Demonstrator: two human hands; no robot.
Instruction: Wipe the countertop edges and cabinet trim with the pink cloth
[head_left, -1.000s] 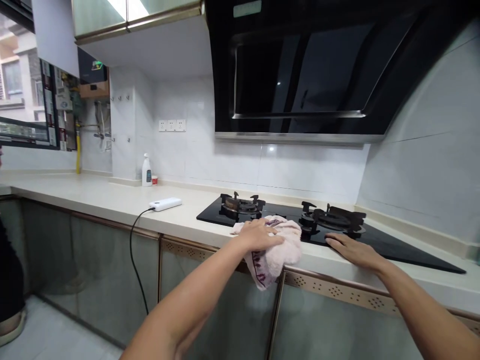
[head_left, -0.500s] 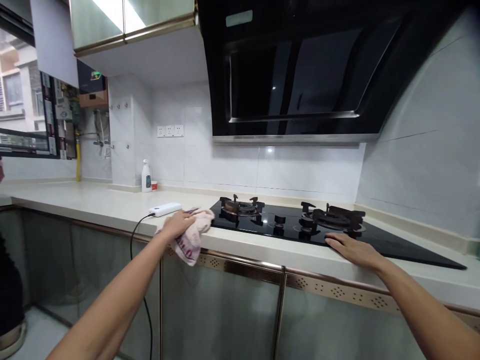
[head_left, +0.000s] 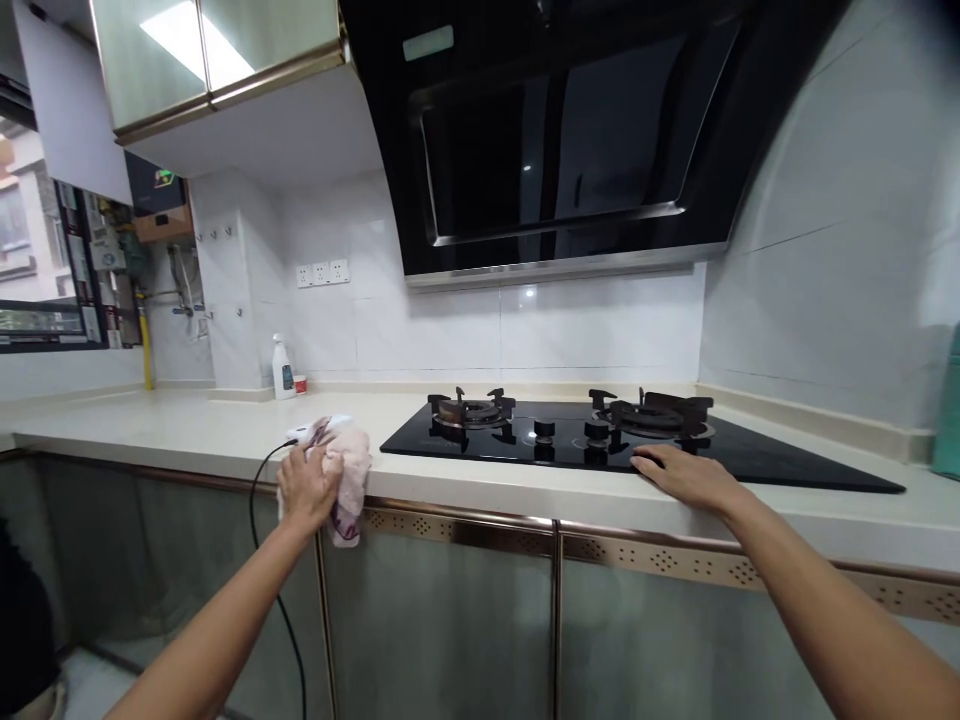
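Observation:
My left hand (head_left: 309, 488) is closed on a pale pink cloth (head_left: 354, 470) with dark purplish marks, at the front edge of the white counter (head_left: 202, 432). Part of the cloth hangs over that edge. It lies against a white device (head_left: 297, 434) with a black cable (head_left: 257, 490) and hides much of it. To the right, my right hand (head_left: 686, 474) rests palm down, fingers stretched out, on the front edge of the black gas cooktop (head_left: 465, 444). Nothing shows in it. The cooktop's knobs (head_left: 544, 430) stand just left of its fingertips.
A white spray bottle (head_left: 282, 368) and a small red-and-white tub (head_left: 301, 384) stand by the wall. The black range hood (head_left: 555, 150) slants out above the cooktop. At the lower left, a person's dark clothing (head_left: 26, 610) shows. A green object (head_left: 948, 415) stands at the right edge.
My left hand has drawn the cloth left, off the cooktop's corner and onto the white device. My right hand stays on the cooktop's front edge. The view has tilted and shifted slightly.

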